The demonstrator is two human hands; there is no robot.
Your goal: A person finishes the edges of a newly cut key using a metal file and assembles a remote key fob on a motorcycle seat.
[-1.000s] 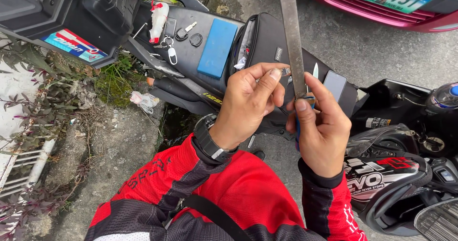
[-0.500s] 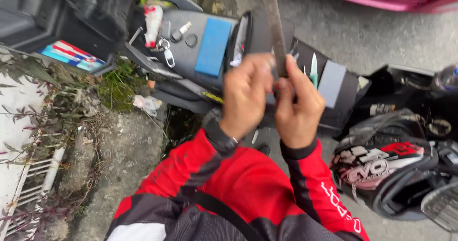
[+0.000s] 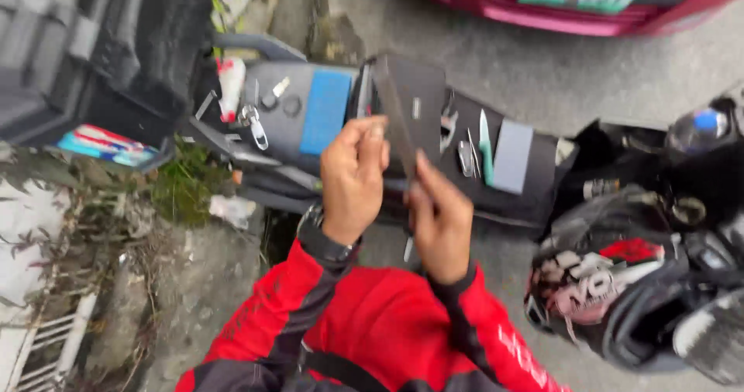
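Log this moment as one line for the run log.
left hand: pinching flat metal strip | right hand: gripping strip lower down | behind: open tool pouch | right: helmet

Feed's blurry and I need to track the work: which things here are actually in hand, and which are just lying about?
In hand:
- flat metal strip, pinched by left hand and right hand

Lying about:
- open tool pouch with green-handled tool and grey block
- blue pad
- helmet
- red car bumper
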